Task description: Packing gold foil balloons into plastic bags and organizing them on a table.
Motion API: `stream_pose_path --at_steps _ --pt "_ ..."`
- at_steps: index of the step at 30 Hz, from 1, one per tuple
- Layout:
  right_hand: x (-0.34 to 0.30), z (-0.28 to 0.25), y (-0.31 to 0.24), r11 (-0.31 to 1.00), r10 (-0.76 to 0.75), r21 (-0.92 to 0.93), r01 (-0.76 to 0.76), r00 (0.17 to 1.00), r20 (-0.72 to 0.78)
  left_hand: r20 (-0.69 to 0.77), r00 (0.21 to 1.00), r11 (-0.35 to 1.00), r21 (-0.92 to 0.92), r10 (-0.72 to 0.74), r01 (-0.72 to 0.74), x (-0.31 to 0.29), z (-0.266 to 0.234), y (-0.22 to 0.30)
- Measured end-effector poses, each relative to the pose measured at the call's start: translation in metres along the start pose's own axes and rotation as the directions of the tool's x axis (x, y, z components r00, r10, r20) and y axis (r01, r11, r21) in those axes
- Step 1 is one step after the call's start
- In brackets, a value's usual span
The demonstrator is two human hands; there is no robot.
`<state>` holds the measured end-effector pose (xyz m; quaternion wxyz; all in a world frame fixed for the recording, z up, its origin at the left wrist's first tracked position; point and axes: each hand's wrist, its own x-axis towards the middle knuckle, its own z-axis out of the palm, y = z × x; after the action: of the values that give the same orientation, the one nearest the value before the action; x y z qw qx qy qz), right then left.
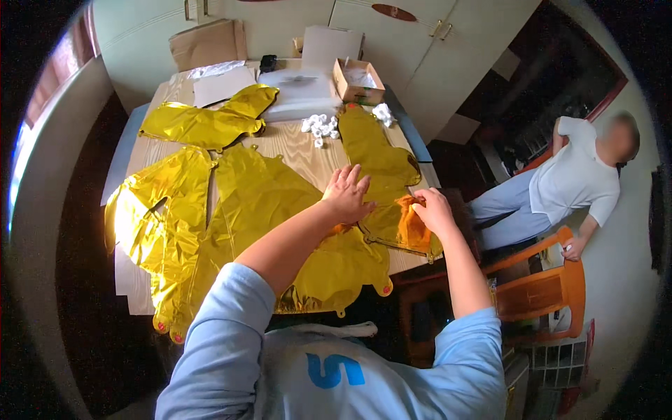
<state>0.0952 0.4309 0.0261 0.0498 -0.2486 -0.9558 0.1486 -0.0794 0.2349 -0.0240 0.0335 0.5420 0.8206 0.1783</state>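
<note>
Several flat gold foil balloons lie spread over the wooden table (301, 148). My left hand (346, 196) rests with fingers spread at the edge of the gold foil balloon (374, 150) on the right side. My right hand (435, 210) is closed on a crumpled orange cloth (413, 229), which lies against the near right end of that balloon. Under my left forearm a larger gold balloon (259, 192) covers the middle of the table. A bit more orange shows beneath my left hand, mostly hidden.
A creased gold balloon (168, 231) hangs over the left edge; another (203, 124) lies behind it. Small white rolls (320, 128), a clear plastic stack (297, 94) and a cardboard box (359, 80) sit at the back. A person (577, 175) stands right, holding a wooden chair (539, 297).
</note>
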Motion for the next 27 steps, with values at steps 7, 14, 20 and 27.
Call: stream_pose_path --at_steps 7,14,20,27 --pt "0.007 0.007 0.01 0.991 -0.136 -0.012 0.135 0.983 -0.121 -0.036 0.999 0.999 -0.047 -0.005 0.003 -0.013 -0.017 -0.001" --pt "-0.016 -0.005 -0.011 0.99 -0.138 -0.067 0.124 0.947 -0.291 -0.078 0.986 0.985 -0.081 0.149 -0.155 -0.16 -0.092 0.003" --pt "-0.092 -0.014 -0.087 0.945 -0.284 0.088 0.315 0.924 -0.256 -0.015 0.998 0.997 -0.048 -0.059 0.058 -0.289 -0.144 -0.022" --pt "-0.128 0.021 -0.119 0.866 -0.397 0.237 0.44 0.894 -0.209 -0.113 0.983 0.989 0.013 -0.146 0.149 -0.315 -0.122 -0.042"
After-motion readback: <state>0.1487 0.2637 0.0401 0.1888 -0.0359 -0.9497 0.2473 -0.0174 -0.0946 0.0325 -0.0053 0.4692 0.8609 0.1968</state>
